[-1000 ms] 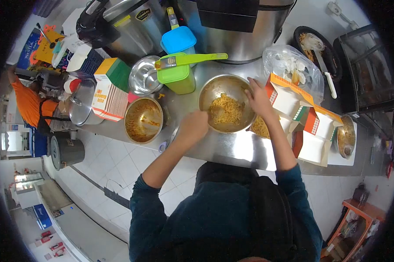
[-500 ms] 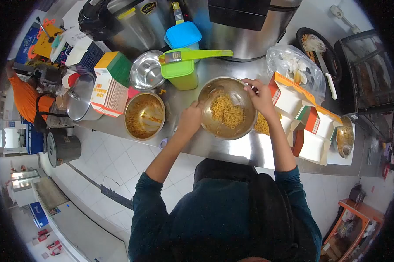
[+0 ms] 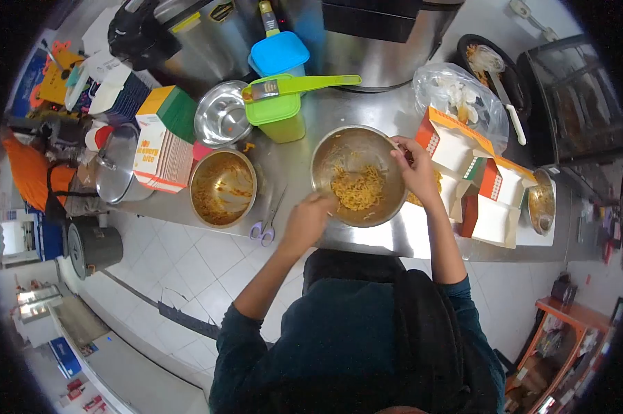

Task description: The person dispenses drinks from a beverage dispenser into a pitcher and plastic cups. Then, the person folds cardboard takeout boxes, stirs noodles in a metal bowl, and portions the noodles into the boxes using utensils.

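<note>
A steel bowl [image 3: 325,162] sits on the steel counter with yellow-brown noodles [image 3: 358,188] at its bottom. My right hand [image 3: 415,164] pinches the bowl's right rim between thumb and fingers. At the lower left rim is my left hand [image 3: 313,215], its fingers curled and somewhat blurred; what it holds, if anything, is hidden. A second steel bowl [image 3: 223,188], smeared with sauce, stands to the left. Scissors [image 3: 263,233] with purple handles lie between that bowl and my left hand.
Open cardboard boxes [image 3: 494,219] stand right, one with noodles behind my right wrist. A green-lidded container [image 3: 277,114], an empty steel bowl [image 3: 223,116] and stacked cartons [image 3: 165,155] are left. Behind are a plastic bag [image 3: 456,96] and a knife [image 3: 515,124]. A person in orange [image 3: 27,172] is far left.
My left hand has moved from the left rim to the lower left of the bowl, uncovering the scissors. The noodles have shifted lower in the bowl. My right hand stays at the right rim.
</note>
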